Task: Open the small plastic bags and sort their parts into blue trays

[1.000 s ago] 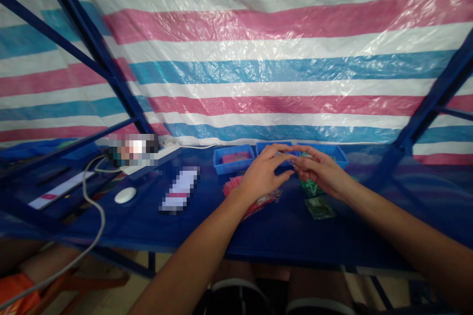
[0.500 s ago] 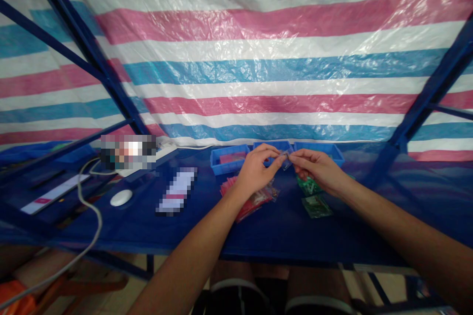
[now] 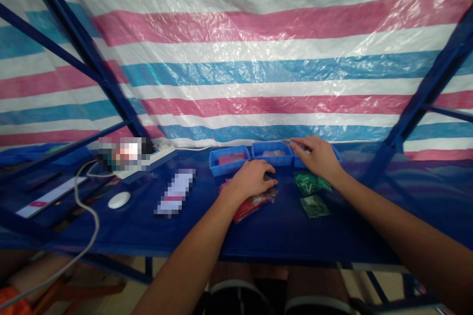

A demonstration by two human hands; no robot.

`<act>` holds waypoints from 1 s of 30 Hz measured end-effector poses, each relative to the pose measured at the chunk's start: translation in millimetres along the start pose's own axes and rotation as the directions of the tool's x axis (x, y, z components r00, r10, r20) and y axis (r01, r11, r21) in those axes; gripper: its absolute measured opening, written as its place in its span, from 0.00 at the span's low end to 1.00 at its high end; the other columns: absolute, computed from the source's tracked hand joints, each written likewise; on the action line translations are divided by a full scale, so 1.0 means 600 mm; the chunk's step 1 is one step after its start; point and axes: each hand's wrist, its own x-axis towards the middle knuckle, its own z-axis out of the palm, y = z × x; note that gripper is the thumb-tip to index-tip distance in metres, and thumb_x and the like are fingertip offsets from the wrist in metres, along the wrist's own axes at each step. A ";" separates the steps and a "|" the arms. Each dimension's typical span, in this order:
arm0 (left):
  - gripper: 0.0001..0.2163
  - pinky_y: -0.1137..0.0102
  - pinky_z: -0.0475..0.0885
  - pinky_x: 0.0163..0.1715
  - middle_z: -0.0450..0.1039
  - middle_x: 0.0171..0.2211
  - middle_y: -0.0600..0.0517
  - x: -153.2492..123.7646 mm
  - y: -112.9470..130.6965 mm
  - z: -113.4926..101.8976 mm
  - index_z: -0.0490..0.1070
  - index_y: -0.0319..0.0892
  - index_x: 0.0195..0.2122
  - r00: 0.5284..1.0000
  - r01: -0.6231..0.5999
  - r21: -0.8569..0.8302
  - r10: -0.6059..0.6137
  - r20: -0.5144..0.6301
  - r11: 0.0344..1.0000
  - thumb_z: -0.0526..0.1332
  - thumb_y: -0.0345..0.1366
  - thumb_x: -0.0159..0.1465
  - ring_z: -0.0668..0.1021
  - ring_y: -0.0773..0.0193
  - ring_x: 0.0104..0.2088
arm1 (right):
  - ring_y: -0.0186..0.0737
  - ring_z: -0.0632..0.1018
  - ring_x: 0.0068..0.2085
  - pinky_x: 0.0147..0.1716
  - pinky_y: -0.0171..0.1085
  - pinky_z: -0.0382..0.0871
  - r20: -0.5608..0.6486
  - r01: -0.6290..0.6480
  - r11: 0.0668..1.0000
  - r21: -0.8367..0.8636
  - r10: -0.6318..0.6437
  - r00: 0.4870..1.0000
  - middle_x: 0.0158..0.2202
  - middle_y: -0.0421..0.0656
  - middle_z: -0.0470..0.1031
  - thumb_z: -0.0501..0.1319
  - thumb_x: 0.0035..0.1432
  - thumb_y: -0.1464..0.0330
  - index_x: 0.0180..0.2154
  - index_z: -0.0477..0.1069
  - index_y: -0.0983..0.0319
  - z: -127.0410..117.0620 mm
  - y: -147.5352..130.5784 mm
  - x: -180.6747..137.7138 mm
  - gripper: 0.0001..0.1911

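Observation:
My left hand (image 3: 252, 179) rests palm down with curled fingers on a pile of red packets (image 3: 250, 205) on the blue table. My right hand (image 3: 316, 156) reaches to the back, its fingers pinched on a small clear packet (image 3: 291, 143) above the right blue tray (image 3: 334, 152), beside the middle blue tray (image 3: 269, 154). A left blue tray (image 3: 226, 160) holds red packets. Green packets (image 3: 309, 182) lie below my right wrist, and one more green packet (image 3: 314, 205) lies nearer to me.
A white mouse (image 3: 118, 200), a cable (image 3: 87, 209) and a power strip (image 3: 157, 154) lie to the left. A striped plastic sheet (image 3: 258, 59) hangs behind the table, and blue frame bars (image 3: 424, 98) slant at both sides.
My hands were together at the middle, both pinching the small clear packet. Now they are apart: the left dropped onto the red packets, the right moved back over the trays.

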 end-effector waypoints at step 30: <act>0.08 0.69 0.80 0.42 0.82 0.46 0.45 0.023 0.049 -0.013 0.81 0.42 0.47 0.929 -0.110 -0.586 -0.127 -0.349 0.803 0.68 0.34 0.68 0.84 0.61 0.43 | 0.45 0.82 0.38 0.38 0.43 0.76 0.427 -0.394 0.724 0.566 0.151 0.891 0.44 0.44 0.85 0.75 0.56 0.57 0.49 0.79 0.54 0.021 -0.054 -0.057 0.20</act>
